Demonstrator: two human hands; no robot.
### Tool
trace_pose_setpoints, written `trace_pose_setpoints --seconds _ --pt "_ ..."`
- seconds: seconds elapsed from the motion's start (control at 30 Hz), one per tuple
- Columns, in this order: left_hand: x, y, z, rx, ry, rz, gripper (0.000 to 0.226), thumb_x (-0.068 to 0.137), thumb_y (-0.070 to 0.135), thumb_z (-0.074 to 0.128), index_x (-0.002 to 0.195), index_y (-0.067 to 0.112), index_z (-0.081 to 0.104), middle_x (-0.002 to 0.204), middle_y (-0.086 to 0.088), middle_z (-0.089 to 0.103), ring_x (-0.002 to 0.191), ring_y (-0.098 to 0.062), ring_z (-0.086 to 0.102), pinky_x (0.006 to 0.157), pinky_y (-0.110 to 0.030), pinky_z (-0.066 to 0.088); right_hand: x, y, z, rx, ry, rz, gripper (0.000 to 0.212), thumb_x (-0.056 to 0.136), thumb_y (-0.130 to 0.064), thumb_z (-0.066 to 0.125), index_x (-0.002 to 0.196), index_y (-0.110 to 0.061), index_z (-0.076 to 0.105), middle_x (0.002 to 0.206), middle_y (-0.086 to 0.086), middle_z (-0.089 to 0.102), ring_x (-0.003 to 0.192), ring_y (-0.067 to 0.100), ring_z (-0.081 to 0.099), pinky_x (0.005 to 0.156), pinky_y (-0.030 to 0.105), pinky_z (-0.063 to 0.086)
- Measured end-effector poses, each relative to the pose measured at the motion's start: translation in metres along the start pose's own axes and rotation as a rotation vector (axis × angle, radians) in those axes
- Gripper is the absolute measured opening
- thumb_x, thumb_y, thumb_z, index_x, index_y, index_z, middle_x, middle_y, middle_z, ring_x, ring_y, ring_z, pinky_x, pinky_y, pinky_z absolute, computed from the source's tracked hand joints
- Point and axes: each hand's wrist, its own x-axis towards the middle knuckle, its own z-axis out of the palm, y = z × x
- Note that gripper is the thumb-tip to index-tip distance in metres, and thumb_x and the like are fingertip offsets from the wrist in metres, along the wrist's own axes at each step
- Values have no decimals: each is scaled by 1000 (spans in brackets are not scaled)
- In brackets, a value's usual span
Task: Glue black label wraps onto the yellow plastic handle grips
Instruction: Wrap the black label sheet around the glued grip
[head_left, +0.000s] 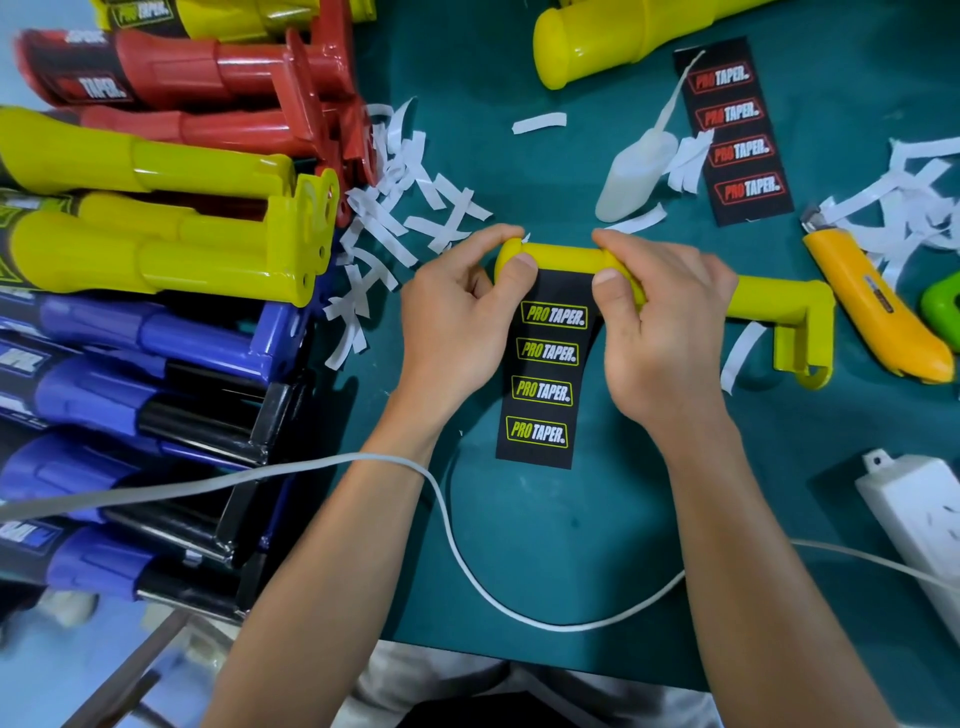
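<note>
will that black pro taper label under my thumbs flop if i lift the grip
Probably floppy: the black label lies flat on the green mat yet bends up onto the yellow grip, so it looks like thin sheet. Likely light too: it should dangle where the left hand and right hand press it with their thumbs, not pull free.

Two black printed label wraps (545, 374) (732, 130), two red plastic handle grips (171, 67) (208, 130) at 10 o'clock, one yellow utility knife (872, 306) at 3 o'clock, one white power strip (914, 519).
</note>
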Motion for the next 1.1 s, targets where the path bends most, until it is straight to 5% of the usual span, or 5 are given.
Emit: trace_pose_setpoints --seconds 1.1 --pt "-2 -6 2 63 18 50 32 90 49 63 117 37 75 53 14 43 54 -5 42 56 -15 34 1 7 -20 38 -204 -24 47 109 -35 35 147 -20 58 132 -11 63 131 15 49 113 26 17"
